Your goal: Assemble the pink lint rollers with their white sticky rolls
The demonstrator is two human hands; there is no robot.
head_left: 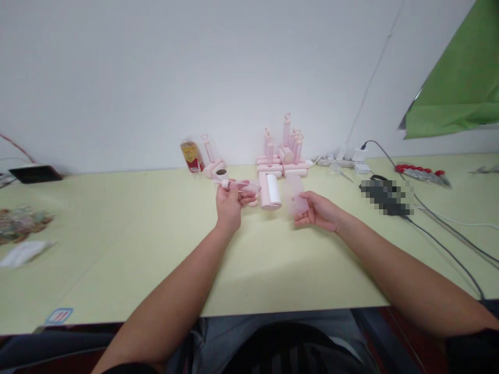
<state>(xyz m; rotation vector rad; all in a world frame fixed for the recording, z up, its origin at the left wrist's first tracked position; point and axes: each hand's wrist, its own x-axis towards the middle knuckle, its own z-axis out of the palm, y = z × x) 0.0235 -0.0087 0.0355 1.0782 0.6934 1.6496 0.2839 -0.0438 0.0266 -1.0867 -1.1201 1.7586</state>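
My left hand (pixel 230 205) is closed round a slim clear-pink tube (pixel 245 186) with a pale end cap, held sideways above the table. My right hand (pixel 317 210) pinches a thin, translucent pale-pink sheet (pixel 295 189) by its lower right part; whether it is a bag or a stiff panel I cannot tell. Between both hands is a rounded pink case (pixel 270 192) with a white strip down its front. A small pale-pink round piece (pixel 253 203) lies by my left fingertips. Just behind that hand is a small dark-topped round container (pixel 221 174).
Pink cylinders (pixel 268 169) and upright clear-pink tubes with loop tops (pixel 287 130) stand against the wall. Left of them are another tube (pixel 208 148) and a labelled bottle of amber liquid (pixel 192 156). Cables (pixel 440 246) and red-capped tools (pixel 423 173) lie on the right.
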